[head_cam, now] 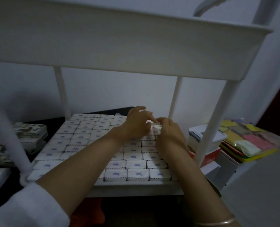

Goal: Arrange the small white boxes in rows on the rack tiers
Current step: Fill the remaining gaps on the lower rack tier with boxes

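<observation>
- While both arms reach under the upper tier [119,46] of the white rack, the work goes on close to the rear right post [175,97], which I use as my marker for everything.
- Just left of the foot of that post, the left hand [136,123] has its fingers curled down and pinches one side of a loose box [156,128].
- Directly in front of the post, the right hand [170,133] is bent over the same box and grips its other side. The view is soft there, so the exact finger hold is hard to read.
- Spreading forward and to the left of the post, the small white boxes [136,164] lie flat in tidy rows, edge to edge, each with a blue mark facing up.
- They cover nearly all of the lower tier [136,185] that the arms do not hide.
- I judge this tier almost done: the patch right at the post's foot looks like the last place being filled.
- Above the post, the upper tier shows only its underside and rim, so I cannot tell whether any boxes are on it.
- That tier may be the bulk of what is left.
- To the right of the post, off the rack, sit a lidded tub [206,136] and a stack of coloured sheets [247,141], neither part of the job.
</observation>
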A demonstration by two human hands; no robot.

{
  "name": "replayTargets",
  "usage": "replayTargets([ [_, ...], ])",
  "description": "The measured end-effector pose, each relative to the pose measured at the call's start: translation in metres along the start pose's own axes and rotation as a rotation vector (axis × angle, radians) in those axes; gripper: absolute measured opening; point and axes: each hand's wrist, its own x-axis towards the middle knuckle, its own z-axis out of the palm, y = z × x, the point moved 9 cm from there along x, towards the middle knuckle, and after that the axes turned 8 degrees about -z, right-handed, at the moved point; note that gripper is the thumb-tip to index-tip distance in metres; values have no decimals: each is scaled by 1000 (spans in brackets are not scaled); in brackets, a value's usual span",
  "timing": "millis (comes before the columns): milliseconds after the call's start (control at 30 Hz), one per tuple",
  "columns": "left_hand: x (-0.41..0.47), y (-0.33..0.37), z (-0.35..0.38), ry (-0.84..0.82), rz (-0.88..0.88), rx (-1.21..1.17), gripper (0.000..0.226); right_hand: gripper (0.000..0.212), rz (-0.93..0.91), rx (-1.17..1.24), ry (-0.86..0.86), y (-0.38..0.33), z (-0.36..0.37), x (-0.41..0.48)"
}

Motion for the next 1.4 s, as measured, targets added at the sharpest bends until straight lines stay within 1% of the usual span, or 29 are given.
replayTargets([
  [67, -25, -8, -26, 77, -31, -85, 28, 33, -146, 12, 129, -23, -9, -7],
  [100, -44, -16, -44, 134, -81, -151, 28, 26, -240, 42, 197, -40, -13, -14],
  [167, -89, -32, -73, 161, -212, -160, 29, 20, -384, 147, 300, -78, -24, -29],
  [200, -114, -39, -86, 168, -249, -153, 29, 23, -431, 194, 305, -96, -26, -35],
  [267, -165, -48, -117, 210, -260, -200, 32, 28, -551, 248, 288, -137, -30, -47],
  [333, -214, -62, -142, 230, -313, -217, 34, 29, -692, 253, 283, -178, -30, -61],
  [400, -259, -78, -164, 268, -386, -209, 31, 30, -802, 268, 268, -213, -24, -74],
  [500, -318, -104, -189, 360, -476, -209, 31, 30, -934, 303, 204, -259, -1, -93],
  [600, -367, -129, -198, 397, -589, -200, 34, 27, -1040, 330, 141, -305, 22, -111],
  [700, -411, -146, -206, 420, -670, -179, 33, 26, -1089, 326, 87, -344, 44, -121],
  [833, -466, -169, -226, 487, -770, -169, 37, 19, -1101, 369, 5, -392, 73, -123],
  [967, -518, -196, -247, 571, -842, -115, 35, 13, -1118, 464, 36, -448, 92, -110],
  [1067, -551, -217, -256, 647, -892, -106, 37, 13, -1106, 373, 71, -495, 111, -90],
  [1133, -572, -229, -258, 700, -924, -115, 37, 17, -1091, 321, 65, -523, 123, -80],
  [1200, -588, -238, -263, 744, -925, -79, 35, 27, -1080, 255, -17, -547, 143, -71],
  [1267, -603, -242, -270, 779, -920, -26, 30, 40, -1054, 175, -198, -564, 172, -65],
  [1333, -622, -249, -280, 819, -947, 27, 31, 50, -1026, 84, -347, -571, 196, -64],
  [1367, -633, -252, -285, 843, -965, 47, 34, 51, -1017, 48, -376, -572, 203, -65],
  [1400, -643, -255, -289, 870, -979, 64, 37, 52, -1011, 29, -370, -574, 205, -65],
])
